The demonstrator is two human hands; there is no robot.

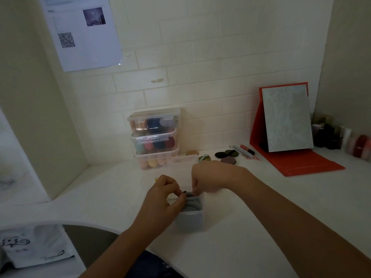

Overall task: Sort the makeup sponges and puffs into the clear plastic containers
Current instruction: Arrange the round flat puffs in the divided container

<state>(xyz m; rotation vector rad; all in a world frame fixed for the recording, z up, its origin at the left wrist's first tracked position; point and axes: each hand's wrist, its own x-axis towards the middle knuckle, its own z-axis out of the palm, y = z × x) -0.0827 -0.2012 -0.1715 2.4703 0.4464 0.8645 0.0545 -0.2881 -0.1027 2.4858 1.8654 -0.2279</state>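
Note:
An open clear container (191, 219) stands on the white counter in front of me, with grey puffs (193, 203) standing on edge inside. My left hand (162, 194) has its fingers curled at the container's left rim, pinching at the puffs. My right hand (208, 177) reaches down from above with its fingertips in the container, on a puff. Behind, three closed clear containers (154, 138) full of coloured sponges are stacked against the wall. Loose dark puffs (225, 154) lie on the counter to their right.
A clear lid (183, 159) lies behind my hands. A mirror on an orange stand (287, 121) sits at the right, with pens (244, 151) beside it and cosmetics (341, 137) along the right wall. A white bag (34, 245) is at bottom left.

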